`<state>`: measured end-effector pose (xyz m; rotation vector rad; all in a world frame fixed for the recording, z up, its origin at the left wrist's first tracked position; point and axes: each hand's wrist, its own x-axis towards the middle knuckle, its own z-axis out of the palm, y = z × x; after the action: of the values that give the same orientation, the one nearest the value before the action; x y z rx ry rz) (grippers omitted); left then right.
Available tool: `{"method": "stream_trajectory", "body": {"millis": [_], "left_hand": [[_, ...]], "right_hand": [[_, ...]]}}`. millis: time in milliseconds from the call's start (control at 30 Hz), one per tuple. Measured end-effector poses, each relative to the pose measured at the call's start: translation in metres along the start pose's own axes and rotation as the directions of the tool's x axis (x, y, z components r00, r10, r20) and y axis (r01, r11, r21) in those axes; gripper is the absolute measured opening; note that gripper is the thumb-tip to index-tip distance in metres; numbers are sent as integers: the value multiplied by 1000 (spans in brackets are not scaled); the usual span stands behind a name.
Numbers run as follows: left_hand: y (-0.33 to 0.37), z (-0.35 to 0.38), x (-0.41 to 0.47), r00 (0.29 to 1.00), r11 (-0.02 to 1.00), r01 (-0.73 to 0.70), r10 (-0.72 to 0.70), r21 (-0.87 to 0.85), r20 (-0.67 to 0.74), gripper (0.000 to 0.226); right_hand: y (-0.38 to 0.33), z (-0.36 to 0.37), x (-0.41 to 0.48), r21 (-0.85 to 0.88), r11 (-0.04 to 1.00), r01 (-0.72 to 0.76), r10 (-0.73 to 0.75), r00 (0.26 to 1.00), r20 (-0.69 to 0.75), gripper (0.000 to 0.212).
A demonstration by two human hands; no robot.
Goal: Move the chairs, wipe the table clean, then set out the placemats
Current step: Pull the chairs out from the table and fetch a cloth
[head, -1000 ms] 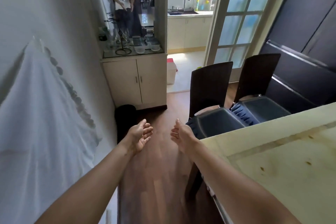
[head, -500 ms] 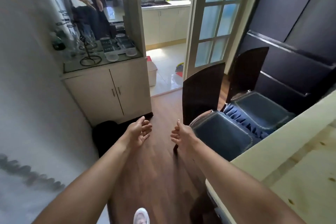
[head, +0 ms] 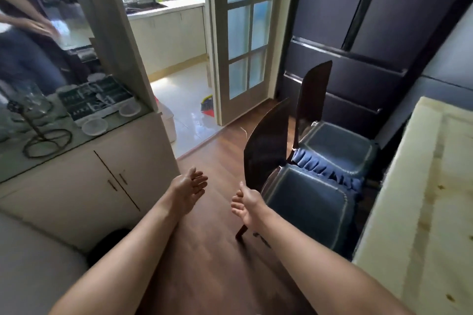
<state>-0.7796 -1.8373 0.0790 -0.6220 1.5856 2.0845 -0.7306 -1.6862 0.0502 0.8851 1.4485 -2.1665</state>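
Note:
Two dark chairs with blue seat cushions stand side by side along the pale table [head: 419,186] at the right. The nearer chair [head: 302,194] has its back towards me; the farther chair [head: 332,143] is just beyond it. My right hand [head: 247,203] is stretched out with relaxed fingers, just left of the nearer chair's back, holding nothing. My left hand [head: 190,185] is open, palm up, over the wooden floor, apart from the chair. The tabletop shows small brown stains. No placemats or cloth are visible.
A cream cabinet [head: 102,179] with a mirrored niche, glasses and small bowls stands at the left. A glazed door [head: 243,41] opens onto a tiled kitchen with a broom [head: 206,105]. Dark blue panelling [head: 358,46] lies behind the chairs. A black object [head: 112,240] sits on the floor by the cabinet.
I have stepped forward, so the chairs and cabinet look closer and the view has swung right. Both hands stay outstretched; the right hand has come near the nearer chair's back.

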Motion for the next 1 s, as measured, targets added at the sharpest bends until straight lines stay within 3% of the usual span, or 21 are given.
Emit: {"method": "stream_trajectory", "body": {"millis": [267,367,633,800,900,1000], "left_hand": [[53,61,99,989,985,11,-36,171,144,36],[74,89,132,976,964,11,-68,266,205,50],[97,151,207,933,908,5,-154,418,324,55],[104,179,245,909,844,-31,-199,535,367,44],[105,195,268,886,801,-54,-237,596,398,19],[104,205,290,864,746,-110,-256,657,434,17]], "right_hand": [[-56,-20,84,193,981,37,-7,988,-153,60],[-72,-30,106,261,965,18,35,980,-197,61],[-83,-50,145,428,903,-41,183,937,-296,59],[-79,-40,168,600,797,-67,300,907,-296,58],[-75,-30,185,725,683,-92,369,900,-233,67],[-75,-19,204,811,583,-39,375,899,-227,57]]}}
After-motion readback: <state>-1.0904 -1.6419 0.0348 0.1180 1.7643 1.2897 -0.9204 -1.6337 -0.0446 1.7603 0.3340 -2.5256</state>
